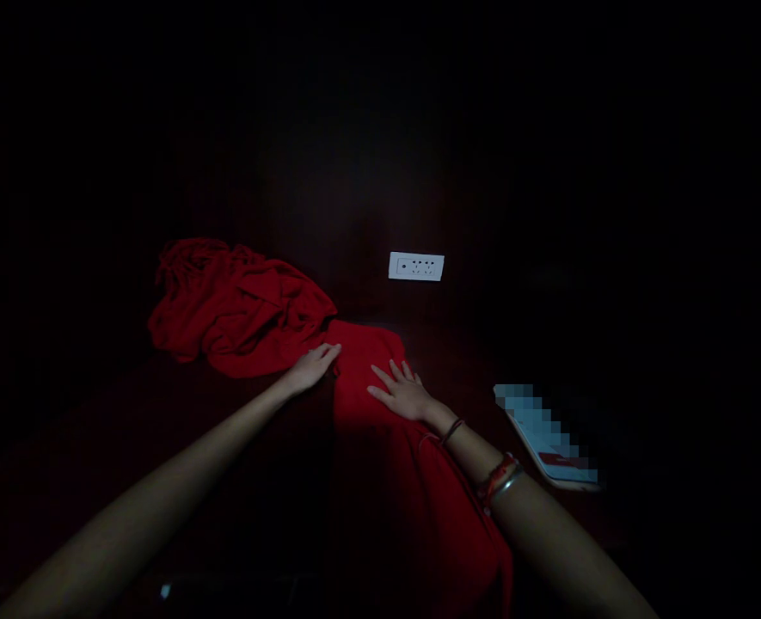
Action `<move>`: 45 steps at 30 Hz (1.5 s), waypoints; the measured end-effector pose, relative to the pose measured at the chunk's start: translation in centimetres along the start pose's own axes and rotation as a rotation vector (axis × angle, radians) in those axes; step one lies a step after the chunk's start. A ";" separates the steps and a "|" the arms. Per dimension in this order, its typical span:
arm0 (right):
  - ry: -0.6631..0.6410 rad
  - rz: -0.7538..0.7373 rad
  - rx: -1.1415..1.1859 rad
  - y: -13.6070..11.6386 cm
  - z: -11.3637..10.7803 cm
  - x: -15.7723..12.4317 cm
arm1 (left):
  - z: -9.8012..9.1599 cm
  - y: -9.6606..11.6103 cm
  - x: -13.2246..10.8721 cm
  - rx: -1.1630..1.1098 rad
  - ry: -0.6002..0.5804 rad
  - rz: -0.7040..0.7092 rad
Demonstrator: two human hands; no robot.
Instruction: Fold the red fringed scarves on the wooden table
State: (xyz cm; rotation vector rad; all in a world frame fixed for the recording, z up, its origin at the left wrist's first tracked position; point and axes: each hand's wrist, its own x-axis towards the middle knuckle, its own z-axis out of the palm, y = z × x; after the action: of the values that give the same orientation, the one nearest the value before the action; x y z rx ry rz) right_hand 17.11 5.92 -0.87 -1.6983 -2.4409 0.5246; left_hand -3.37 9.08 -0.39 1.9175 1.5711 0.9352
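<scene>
**Two hands at a red cloth, low light**

You have two hands in view, both at the red cloth (367, 378). Cloth shows in two parts: one flat strip running from the middle of the view down toward you, and one crumpled heap (251, 309) beyond your left hand, with thin strands or fringe at its far left end. The two parts meet near the strip's far left corner; cannot tell whether they are a single piece.

Your left hand (312, 368): at the strip's left edge, near the heap. Fingers close together, fingertips at the edge; cannot tell whether they pinch it. Your right hand (404, 398): spread wide, palm down on the strip toward its right edge, gripping nothing.

On your right arm, three bands counted: one thin dark band (452, 431) at the wrist; farther up, one red braided bracelet (501, 471) and one silver bangle (507, 484), side by side.

Right of your right forearm, one flat device (544, 434) with a pale edge lies on the dark surface (461, 365), apart from the cloth. Its screen is mostly masked by blocks.

Beyond the cloth, one white outlet panel (417, 266): one round hole at left, two groups of slots beside it. Low at left, one small bright spot (165, 591); source unclear.
</scene>
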 end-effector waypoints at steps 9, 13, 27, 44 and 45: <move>0.235 -0.053 0.137 0.7 -3.7 -7.2 | 0.9 4.3 -8.1 0.540 0.131 0.462; 0.214 0.055 0.040 -0.3 -2.2 -11.0 | 0.7 6.0 -10.9 0.602 0.040 0.213; 0.392 0.303 0.239 0.8 -0.5 -7.4 | 3.9 5.9 -7.8 0.294 -0.166 -0.117; 0.351 0.328 0.228 2.5 -2.0 -1.2 | 3.1 4.2 -1.7 -0.070 -0.181 -0.287; 0.344 0.336 0.225 2.5 -2.1 -1.3 | 3.6 4.1 -1.4 -0.057 -0.130 -0.280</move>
State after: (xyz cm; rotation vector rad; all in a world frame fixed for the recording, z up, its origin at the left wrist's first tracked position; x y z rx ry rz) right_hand 20.43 5.98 0.30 -1.9224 -1.8040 0.4722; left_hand 1.83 7.00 0.02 1.6314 1.6621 0.7147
